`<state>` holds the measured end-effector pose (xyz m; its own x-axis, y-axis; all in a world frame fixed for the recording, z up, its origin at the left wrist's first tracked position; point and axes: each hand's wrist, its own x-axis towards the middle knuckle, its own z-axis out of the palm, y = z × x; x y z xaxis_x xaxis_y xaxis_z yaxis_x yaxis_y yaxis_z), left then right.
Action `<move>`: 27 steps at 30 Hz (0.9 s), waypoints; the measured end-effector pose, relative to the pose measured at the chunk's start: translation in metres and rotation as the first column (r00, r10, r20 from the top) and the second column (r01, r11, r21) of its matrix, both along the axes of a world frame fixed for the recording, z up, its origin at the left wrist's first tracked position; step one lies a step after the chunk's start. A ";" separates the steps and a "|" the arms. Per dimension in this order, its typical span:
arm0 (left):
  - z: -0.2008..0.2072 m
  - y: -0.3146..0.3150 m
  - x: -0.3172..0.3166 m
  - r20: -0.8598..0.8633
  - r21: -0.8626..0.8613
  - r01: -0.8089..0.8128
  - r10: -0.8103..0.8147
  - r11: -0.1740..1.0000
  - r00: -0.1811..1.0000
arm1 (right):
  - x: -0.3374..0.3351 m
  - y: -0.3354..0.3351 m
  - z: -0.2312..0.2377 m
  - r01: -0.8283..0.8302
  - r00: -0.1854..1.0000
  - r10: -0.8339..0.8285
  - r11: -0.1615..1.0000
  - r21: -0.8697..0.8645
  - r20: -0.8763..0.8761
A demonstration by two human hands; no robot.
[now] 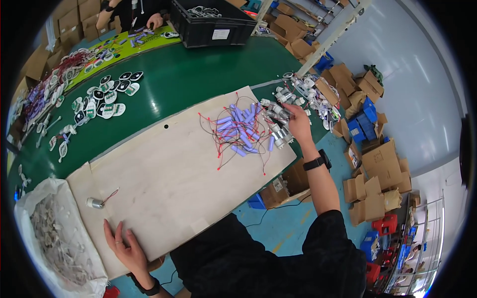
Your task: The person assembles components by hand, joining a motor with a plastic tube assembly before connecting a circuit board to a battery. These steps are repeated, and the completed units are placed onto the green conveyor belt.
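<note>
My left hand (126,248) lies on the pale board (149,169) near its front left edge, fingers spread and nothing in them. Just beyond its fingertips, a small silver motor (94,202) with short red and dark wires rests alone. My right hand (299,123) reaches into a pile of small silver-and-white motors (282,134) at the board's right end. Its fingers are closed on one motor, partly covered by the hand. Left of that pile, purple cylindrical battery cells (241,126) lie heaped with thin red and black leads.
A white-lined container (62,233) of small clear parts stands at the left. Black-and-white casings (107,97) spread over the green table (198,69). A black crate (213,30) stands at the back, beside a co-worker's hand (155,21). Cardboard boxes (380,164) crowd the floor at right.
</note>
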<state>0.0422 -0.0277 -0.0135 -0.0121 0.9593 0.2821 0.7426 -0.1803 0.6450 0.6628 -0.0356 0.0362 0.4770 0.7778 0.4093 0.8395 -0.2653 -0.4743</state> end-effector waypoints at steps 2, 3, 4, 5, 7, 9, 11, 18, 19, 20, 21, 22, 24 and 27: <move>0.000 0.000 -0.001 -0.004 0.001 0.004 -0.004 1.000 1.000 | -0.002 0.002 0.001 0.017 0.994 -0.015 1.000 -0.025 0.112; 0.000 0.000 -0.001 0.010 -0.004 0.005 -0.005 1.000 1.000 | 0.000 0.002 0.001 0.016 0.993 -0.013 1.000 -0.026 0.113; -0.001 0.000 0.000 0.026 -0.009 0.007 -0.007 1.000 1.000 | 0.004 0.001 0.000 0.040 0.981 -0.032 0.998 -0.040 0.192; -0.001 0.000 0.000 0.029 -0.010 0.008 -0.008 1.000 1.000 | 0.008 -0.001 0.001 0.066 0.961 -0.050 0.996 -0.051 0.271; 0.000 0.000 -0.001 0.022 -0.005 0.004 -0.004 1.000 1.000 | 0.005 -0.002 0.010 0.070 0.941 -0.058 0.997 -0.023 0.332; -0.001 0.001 0.001 0.040 -0.014 0.000 0.001 1.000 0.999 | 0.002 -0.002 0.019 0.078 0.916 -0.074 0.997 0.007 0.395; -0.001 0.003 0.004 0.061 -0.022 0.001 0.001 1.000 0.998 | 0.000 0.000 0.027 0.208 0.955 -0.226 0.972 0.109 0.192; -0.006 -0.003 -0.022 0.028 0.016 -0.051 0.050 0.999 0.998 | -0.010 0.029 0.027 0.293 -0.087 0.525 0.826 0.482 -0.847; -0.015 -0.005 -0.032 0.039 0.055 -0.068 0.066 0.996 0.997 | -0.001 0.021 0.029 0.134 -0.351 0.559 0.824 0.551 -0.751; -0.012 -0.007 -0.030 -0.011 0.074 -0.046 0.047 0.996 0.999 | -0.019 0.026 0.029 0.115 -0.264 0.600 0.797 0.593 -0.755; -0.007 -0.002 -0.020 -0.054 0.080 -0.008 0.012 0.997 0.998 | -0.045 0.021 0.053 0.178 -0.238 0.611 0.792 0.584 -0.755; -0.009 0.005 -0.014 -0.011 0.108 0.014 -0.013 0.994 1.000 | -0.079 0.022 0.078 0.118 -0.291 0.646 0.756 0.644 -0.705; -0.008 0.006 -0.011 0.041 0.118 0.022 -0.027 0.993 0.999 | -0.117 0.037 0.103 -0.015 -0.437 0.651 0.684 0.729 -0.620; -0.001 -0.003 -0.024 0.113 0.095 -0.058 0.047 0.994 0.992 | -0.239 0.081 0.138 -0.138 -0.396 0.660 0.645 0.752 -0.639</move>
